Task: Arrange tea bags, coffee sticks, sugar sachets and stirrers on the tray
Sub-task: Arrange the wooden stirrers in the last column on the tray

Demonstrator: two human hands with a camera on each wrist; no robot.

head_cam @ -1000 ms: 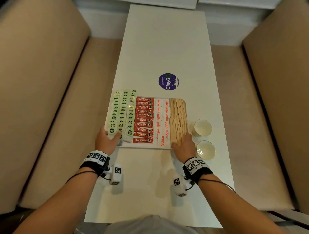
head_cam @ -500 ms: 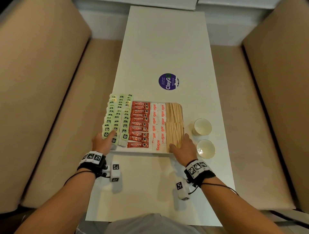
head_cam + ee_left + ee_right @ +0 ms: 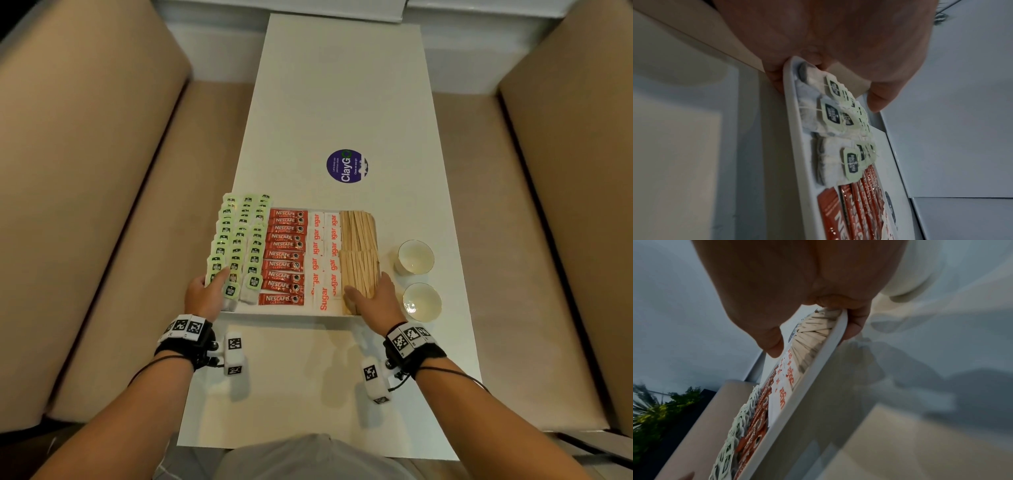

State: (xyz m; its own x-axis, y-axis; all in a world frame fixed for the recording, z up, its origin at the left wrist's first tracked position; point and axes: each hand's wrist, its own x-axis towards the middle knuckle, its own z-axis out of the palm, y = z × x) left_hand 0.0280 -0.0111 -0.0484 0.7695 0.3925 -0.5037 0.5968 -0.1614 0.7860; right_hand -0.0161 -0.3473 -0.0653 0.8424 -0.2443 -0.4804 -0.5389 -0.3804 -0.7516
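Past the tray [image 3: 294,310] the table [image 3: 342,102] lies open to my hands, with only a flat round sticker [image 3: 346,166] there. On my right two cups [image 3: 415,257] stand just beside the tray, crowding that side. Sofa cushions [image 3: 85,171] wall both table edges.

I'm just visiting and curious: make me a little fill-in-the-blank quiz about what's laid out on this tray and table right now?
1. On the tray, the red coffee sticks lie between the tea bags and the ____ sachets.
2. The wooden stirrers fill the tray's ____ end.
3. Beside the tray stand ____ white cups.
4. The left hand and right hand both grip the ____.

Missing words: sugar; right; two; tray
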